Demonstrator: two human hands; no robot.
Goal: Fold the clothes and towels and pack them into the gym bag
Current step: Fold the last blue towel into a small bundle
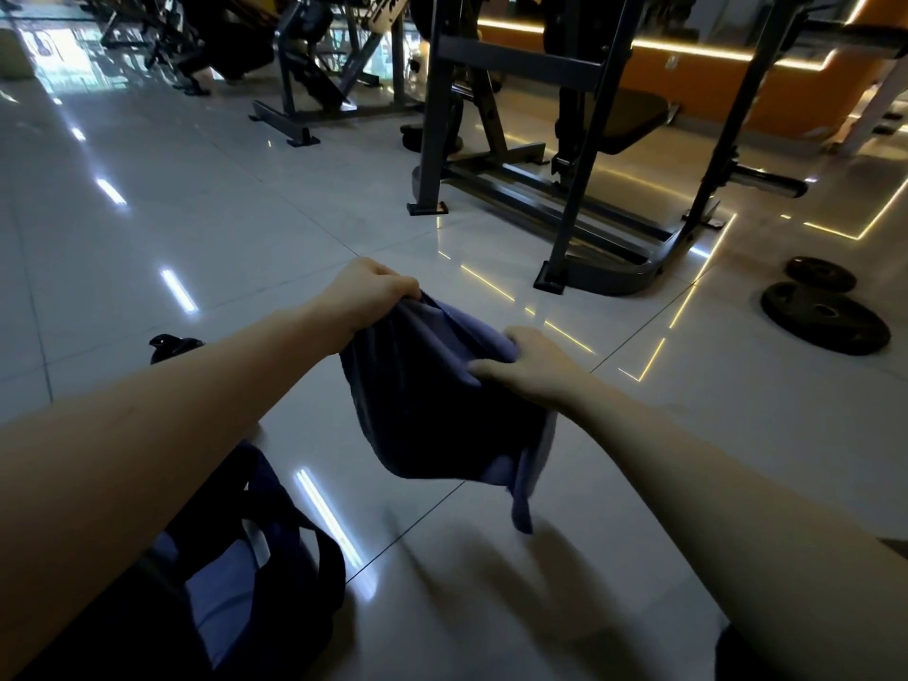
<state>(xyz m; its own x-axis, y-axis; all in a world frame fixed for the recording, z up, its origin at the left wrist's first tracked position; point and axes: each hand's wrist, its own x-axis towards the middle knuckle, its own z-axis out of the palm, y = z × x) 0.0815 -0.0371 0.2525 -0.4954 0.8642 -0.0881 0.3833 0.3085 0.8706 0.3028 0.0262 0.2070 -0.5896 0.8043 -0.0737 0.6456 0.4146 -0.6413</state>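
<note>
Gripping a blue-purple garment [432,415] by its top edge, a person's left hand [376,294] and right hand [533,368] hold it above the tiled floor [196,213] of a dim gym, its lower corner blurred. The dark gym bag [314,582] lies below, half hidden behind the left forearm

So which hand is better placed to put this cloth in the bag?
Probably the left hand: the gym bag lies low on that side; the right hand grips the cloth farther from it.
</note>
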